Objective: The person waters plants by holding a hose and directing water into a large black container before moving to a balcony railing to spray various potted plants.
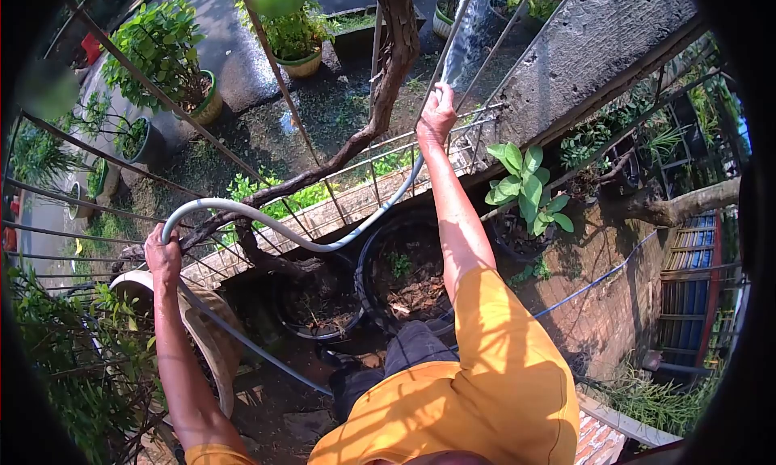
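Observation:
My right hand [437, 119] is closed around the end of a pale grey garden hose [325, 247], at the metal fence bars. Water [466, 40] sprays from the hose end, away from me, past the bars. At the left, my left hand [164, 255] grips the same hose further back, where it bends over in an arch. Between my hands the hose sags in a loose curve in front of the fence. Behind my left hand it runs down towards my legs. The hose's very tip is hidden by my right fingers.
A crooked woody trunk [394, 77] crosses the fence bars. Large round planters with soil [408, 271] stand below my arms, and a wide pale pot [212, 323] is beside my left forearm. Potted shrubs [206, 101] line the paving outside. A concrete ledge [594, 36] is at upper right.

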Motion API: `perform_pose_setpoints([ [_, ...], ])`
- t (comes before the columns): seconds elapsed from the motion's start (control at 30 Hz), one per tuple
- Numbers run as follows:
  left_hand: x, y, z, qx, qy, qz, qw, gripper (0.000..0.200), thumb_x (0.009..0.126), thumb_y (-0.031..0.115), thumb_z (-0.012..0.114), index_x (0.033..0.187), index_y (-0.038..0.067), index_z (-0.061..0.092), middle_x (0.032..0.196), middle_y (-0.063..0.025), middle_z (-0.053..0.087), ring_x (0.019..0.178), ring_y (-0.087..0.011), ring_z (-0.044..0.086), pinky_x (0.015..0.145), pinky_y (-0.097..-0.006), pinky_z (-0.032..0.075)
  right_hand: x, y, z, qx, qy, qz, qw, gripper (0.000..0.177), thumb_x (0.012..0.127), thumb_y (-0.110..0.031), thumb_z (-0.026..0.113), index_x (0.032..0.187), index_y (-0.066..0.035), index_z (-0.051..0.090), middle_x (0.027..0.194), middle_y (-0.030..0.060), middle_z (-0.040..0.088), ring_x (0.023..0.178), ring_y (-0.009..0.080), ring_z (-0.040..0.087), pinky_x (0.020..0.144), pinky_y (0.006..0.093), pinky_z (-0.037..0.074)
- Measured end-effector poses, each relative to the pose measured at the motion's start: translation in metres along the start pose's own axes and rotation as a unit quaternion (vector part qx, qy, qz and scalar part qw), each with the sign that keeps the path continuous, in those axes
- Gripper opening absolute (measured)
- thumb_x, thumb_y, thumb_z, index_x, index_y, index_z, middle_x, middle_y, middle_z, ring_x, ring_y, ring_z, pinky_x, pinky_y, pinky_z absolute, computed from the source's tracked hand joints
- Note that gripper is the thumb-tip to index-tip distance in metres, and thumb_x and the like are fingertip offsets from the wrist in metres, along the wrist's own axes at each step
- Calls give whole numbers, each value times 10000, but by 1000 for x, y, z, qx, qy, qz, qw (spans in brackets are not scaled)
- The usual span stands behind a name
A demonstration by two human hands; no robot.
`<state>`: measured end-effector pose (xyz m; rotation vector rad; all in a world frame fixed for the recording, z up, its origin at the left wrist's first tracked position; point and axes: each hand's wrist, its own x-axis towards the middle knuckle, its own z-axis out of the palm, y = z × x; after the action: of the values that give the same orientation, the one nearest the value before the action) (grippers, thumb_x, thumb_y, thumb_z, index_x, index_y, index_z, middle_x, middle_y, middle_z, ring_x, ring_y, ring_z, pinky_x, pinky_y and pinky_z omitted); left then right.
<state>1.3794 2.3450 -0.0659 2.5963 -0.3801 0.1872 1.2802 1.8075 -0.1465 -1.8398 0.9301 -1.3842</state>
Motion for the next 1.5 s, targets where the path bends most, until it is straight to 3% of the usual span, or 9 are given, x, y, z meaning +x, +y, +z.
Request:
perform_pose_setpoints([
  [0.23,0,2,0,13,-8,-15,1000,142,825,160,558,843,37,628,698,-172,591,648,-323,566,612,-410,413,14,18,4,-6,-43,-12,999,185,832,8,545,997,-66,581,782,102,622,614,203,592,531,333,453],
  [0.43,1,-1,1,12,-1,-7,1000,158,809,161,529,833,43,632,702,-184,594,666,-348,576,619,-425,415,9,2,-11,10,-59,70,996,176,765,-61,580,935,-49,625,718,145,627,661,249,613,634,364,471],
  [0.57,6,-14,1,64,-56,-37,996,251,875,166,517,1060,140,685,880,-102,685,774,-210,634,690,-331,460,-7,9,-21,-31,-60,71,995,204,760,-43,570,959,-58,615,773,147,641,702,266,633,655,377,482],
  [0.67,5,-11,0,58,-53,-37,996,252,868,165,524,1059,149,687,863,-106,681,765,-207,634,687,-338,460,-14,8,-25,-13,-63,106,992,208,747,-27,572,944,-63,627,798,142,652,719,269,642,666,379,490],
  [0.77,1,1,-1,24,-8,-18,1000,153,813,164,537,846,54,637,720,-187,605,687,-358,590,630,-433,429,-17,27,-22,6,-71,164,984,196,738,-35,591,924,-56,647,786,139,646,714,263,636,666,375,487],
  [0.93,0,11,-5,66,-15,-37,997,165,810,186,551,863,65,649,747,-194,616,749,-386,601,664,-445,450,-56,8,-54,43,-171,78,981,221,776,-34,566,989,-59,618,712,129,629,652,270,613,633,385,466],
  [1.0,0,9,-6,79,-10,-27,996,176,798,216,567,866,87,666,768,-190,628,767,-381,610,692,-446,461,-84,-78,-93,-97,-292,68,949,219,825,-55,523,1031,-67,597,644,136,596,594,282,589,603,413,447],
  [1.33,-1,11,-3,59,1,-37,998,200,779,226,586,935,200,708,854,-122,664,866,-323,622,793,-421,485,-207,-174,-91,-85,-583,-104,801,168,855,-93,498,1013,-65,548,769,226,622,743,427,613,644,492,474],
  [1.5,0,8,-1,78,9,-27,997,192,767,205,575,905,204,708,839,-112,667,861,-324,619,821,-412,471,-218,-209,-39,9,-589,-172,789,181,832,-27,473,996,-45,548,717,239,601,680,413,611,618,496,463],
])
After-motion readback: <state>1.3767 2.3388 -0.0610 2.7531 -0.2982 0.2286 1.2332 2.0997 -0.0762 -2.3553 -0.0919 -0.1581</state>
